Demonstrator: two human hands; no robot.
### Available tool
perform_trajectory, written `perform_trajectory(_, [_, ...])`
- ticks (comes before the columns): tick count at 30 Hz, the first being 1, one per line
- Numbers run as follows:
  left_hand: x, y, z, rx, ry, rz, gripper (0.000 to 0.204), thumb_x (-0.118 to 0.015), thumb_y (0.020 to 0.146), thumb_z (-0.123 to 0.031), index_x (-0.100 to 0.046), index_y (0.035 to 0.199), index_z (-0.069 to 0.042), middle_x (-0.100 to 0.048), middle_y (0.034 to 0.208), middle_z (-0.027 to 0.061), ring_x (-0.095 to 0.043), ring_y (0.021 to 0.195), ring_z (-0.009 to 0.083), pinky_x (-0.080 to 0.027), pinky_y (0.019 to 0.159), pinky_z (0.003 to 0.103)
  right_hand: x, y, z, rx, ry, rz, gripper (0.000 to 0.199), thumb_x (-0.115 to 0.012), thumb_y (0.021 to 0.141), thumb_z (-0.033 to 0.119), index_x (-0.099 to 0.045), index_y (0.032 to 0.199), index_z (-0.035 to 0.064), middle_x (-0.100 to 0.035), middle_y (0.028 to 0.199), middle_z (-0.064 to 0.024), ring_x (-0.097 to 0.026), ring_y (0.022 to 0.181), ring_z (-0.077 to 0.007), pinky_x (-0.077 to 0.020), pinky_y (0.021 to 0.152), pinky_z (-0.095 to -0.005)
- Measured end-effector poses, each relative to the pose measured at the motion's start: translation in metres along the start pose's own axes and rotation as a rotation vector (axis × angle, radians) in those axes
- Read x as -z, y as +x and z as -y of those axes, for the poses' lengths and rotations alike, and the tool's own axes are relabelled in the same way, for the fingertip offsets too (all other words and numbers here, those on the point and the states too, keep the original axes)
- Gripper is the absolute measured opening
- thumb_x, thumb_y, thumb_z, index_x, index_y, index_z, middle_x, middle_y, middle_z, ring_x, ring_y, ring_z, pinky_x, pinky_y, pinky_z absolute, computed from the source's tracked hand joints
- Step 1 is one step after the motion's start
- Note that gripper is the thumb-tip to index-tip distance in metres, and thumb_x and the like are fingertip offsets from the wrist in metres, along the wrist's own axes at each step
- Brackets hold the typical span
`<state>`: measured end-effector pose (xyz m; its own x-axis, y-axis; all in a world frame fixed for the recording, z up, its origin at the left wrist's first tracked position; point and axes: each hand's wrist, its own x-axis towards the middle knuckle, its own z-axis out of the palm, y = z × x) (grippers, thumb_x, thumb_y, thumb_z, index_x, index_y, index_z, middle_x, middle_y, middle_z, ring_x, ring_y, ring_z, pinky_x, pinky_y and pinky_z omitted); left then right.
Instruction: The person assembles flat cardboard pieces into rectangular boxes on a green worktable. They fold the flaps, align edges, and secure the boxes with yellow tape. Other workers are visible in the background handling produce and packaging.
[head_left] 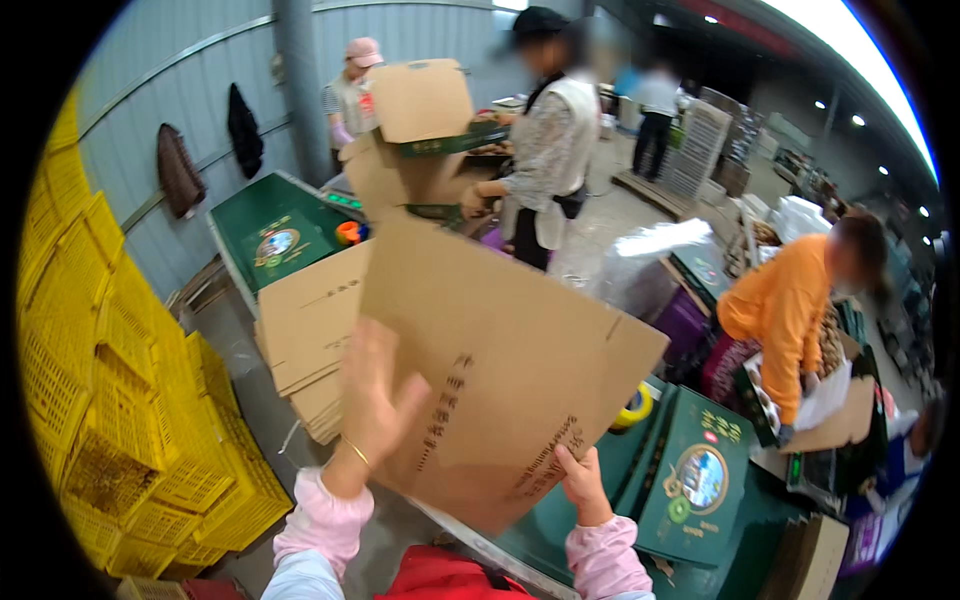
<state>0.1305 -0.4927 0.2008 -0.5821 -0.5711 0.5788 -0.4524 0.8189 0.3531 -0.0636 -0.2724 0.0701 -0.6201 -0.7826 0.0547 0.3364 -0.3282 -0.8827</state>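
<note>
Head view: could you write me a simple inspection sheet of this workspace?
Surface: green worktop, bearing a printed green carton.
Job's things: brown cardboard piece, held up tilted; cardboard stack to its left.
Clutter: yellow tape roll near the carton.
Grips: left grip open at the cardboard piece, contact unclear; right grip pinching its lower right edge.
Cables: nothing clearly seen.
Surroundings: yellow crates stacked at left; person in orange at right; others beyond.

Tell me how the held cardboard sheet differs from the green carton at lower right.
The cardboard sheet is brown; the green carton is dark green. The sheet shows dark lettering; the carton, a rounded picture. The sheet is held up; the carton lies unheld. Both bear print.
</note>
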Motion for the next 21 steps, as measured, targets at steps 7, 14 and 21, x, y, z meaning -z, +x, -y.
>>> perform_trajectory(7, [-0.051, 0.044, -0.013, 0.461, -1.205, -0.351, 0.028, -0.053, 0.091, -0.021, -0.051, 0.110, -0.001, -0.051, 0.103, 0.0030, -0.045, 0.097, 0.0111, -0.035, 0.090, 0.026, 0.058, -0.102, 0.066, 0.076, -0.364, 0.090, 0.028, -0.064, 0.082, 0.003, -0.058, 0.109, 0.0011, -0.061, 0.102, -0.0038, -0.056, 0.096, -0.0143, -0.0446, 0.082, -0.0294])
perform_trajectory(14, [-0.033, 0.024, -0.073, 0.278, -1.260, -0.114, 0.020, -0.053, 0.093, -0.025, -0.053, 0.101, -0.006, -0.048, 0.092, -0.0011, -0.043, 0.089, 0.0080, -0.035, 0.085, 0.023, 0.019, -0.127, 0.180, 0.851, -0.706, 0.176, 0.056, -0.076, 0.066, 0.013, -0.056, 0.117, 0.0058, -0.058, 0.108, -0.0129, -0.051, 0.108, -0.0287, -0.0417, 0.091, -0.0396])
perform_trajectory(21, [0.028, -0.006, -0.054, 0.156, -1.289, 0.362, 0.020, -0.069, 0.076, -0.001, -0.059, 0.093, -0.002, -0.058, 0.082, -0.0009, -0.052, 0.075, 0.0063, -0.042, 0.067, 0.021, -0.006, -0.122, 0.198, 0.939, -1.658, -0.360, 0.043, -0.077, 0.059, 0.012, -0.066, 0.101, 0.0102, -0.050, 0.094, -0.0068, -0.045, 0.096, -0.0291, -0.0355, 0.086, -0.0431])
